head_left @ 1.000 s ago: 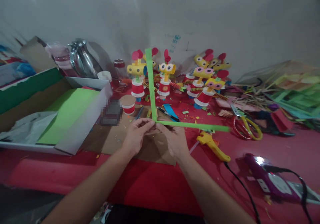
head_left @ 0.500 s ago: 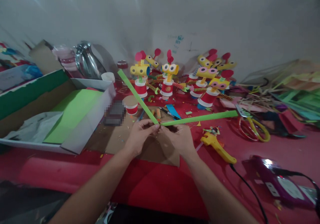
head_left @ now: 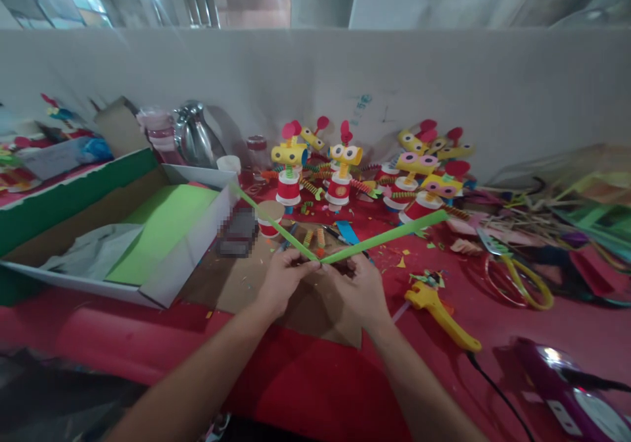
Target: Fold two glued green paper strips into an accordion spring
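Green paper strips (head_left: 384,237) between pinching hands (head_left: 320,284)

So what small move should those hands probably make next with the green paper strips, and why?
Probably fold the left green strip over the right green strip. Left hand and right hand pinch both where they meet in a V, and accordion-folded springs lie just beyond.

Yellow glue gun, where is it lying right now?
In the head view the yellow glue gun lies on the red table, just right of the right hand, in front of the scissors.
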{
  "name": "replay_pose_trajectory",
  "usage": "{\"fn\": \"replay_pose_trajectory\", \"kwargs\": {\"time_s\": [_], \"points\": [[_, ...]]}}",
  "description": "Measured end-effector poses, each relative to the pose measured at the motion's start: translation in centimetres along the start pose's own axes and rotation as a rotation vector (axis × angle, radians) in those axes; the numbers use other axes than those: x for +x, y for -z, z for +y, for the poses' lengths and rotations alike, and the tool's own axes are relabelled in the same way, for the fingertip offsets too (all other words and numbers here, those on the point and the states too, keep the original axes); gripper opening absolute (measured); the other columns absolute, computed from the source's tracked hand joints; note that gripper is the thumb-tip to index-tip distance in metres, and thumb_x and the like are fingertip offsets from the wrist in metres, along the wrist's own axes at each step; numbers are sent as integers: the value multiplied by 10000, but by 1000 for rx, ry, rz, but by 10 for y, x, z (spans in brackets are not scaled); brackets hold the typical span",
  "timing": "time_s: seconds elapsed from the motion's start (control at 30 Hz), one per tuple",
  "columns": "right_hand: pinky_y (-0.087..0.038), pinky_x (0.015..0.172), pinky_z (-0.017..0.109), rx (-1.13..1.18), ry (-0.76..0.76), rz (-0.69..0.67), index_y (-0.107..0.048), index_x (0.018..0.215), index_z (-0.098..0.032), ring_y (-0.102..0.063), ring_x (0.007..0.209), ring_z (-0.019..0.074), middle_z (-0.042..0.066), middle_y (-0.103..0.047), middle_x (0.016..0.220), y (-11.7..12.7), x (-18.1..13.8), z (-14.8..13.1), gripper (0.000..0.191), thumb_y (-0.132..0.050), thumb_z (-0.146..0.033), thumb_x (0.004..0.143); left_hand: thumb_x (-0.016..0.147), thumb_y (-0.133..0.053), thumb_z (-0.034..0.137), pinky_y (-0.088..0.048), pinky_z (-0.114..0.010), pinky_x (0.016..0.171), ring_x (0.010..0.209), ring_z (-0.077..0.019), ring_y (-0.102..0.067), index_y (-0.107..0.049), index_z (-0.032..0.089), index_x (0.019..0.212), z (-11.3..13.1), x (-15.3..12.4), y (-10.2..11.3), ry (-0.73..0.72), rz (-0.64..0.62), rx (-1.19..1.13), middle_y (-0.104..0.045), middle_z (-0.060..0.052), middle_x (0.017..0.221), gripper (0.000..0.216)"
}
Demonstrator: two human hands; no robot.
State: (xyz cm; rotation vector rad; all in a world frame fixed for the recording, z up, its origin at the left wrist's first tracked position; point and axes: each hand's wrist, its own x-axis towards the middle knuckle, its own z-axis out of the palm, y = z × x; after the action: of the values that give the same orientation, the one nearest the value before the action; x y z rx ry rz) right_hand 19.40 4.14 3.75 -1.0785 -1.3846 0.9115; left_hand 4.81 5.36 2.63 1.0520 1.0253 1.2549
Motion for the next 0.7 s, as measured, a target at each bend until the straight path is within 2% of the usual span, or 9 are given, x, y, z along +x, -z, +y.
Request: {"fn": "replay_pose_trajectory", "kwargs": {"time_s": [0.13,0.27,0.37,0.53,0.7], "points": [[-522,784,364,41,0,-106,-689,880,-208,-669,843,235,70,-727,908,-4,-2,-1,159,-671,-336,788,651,-742,281,-401,-253,662,658,-131,-529,-679,141,675,-1,1,0,-34,-4,9,-604,1,647,155],[-529,758,372,53,-71,-56,-710,880,-196,-677,830,251,76,-737,900,-6,-3,1,215,-697,-378,765,665,-714,284,-391,-251,646,658,-134,-511,-660,152,683,-1,0,-2,-36,-18,-1,-588,5,651,144],[-524,763,379,91,-97,-68,-705,918,-194,-674,841,255,77,-735,913,-6,-3,4,254,-695,-399,768,652,-696,243,-377,-245,630,642,-127,-493,-627,158,647,-1,-1,-3,-55,15,-3,-566,15,635,109],[-507,710,344,58,-79,-66,-706,824,-201,-656,770,232,57,-729,813,-8,-5,4,208,-691,-402,771,616,-711,228,-357,-241,589,586,-111,-468,-598,161,608,0,-1,-4,-61,65,-24,-537,29,581,132],[-501,737,347,33,-31,-47,-700,888,-214,-649,805,230,65,-725,893,-10,-7,3,203,-656,-392,802,617,-747,267,-373,-250,608,607,-123,-495,-642,156,616,4,-2,-3,-77,56,-14,-572,17,588,153]]}}
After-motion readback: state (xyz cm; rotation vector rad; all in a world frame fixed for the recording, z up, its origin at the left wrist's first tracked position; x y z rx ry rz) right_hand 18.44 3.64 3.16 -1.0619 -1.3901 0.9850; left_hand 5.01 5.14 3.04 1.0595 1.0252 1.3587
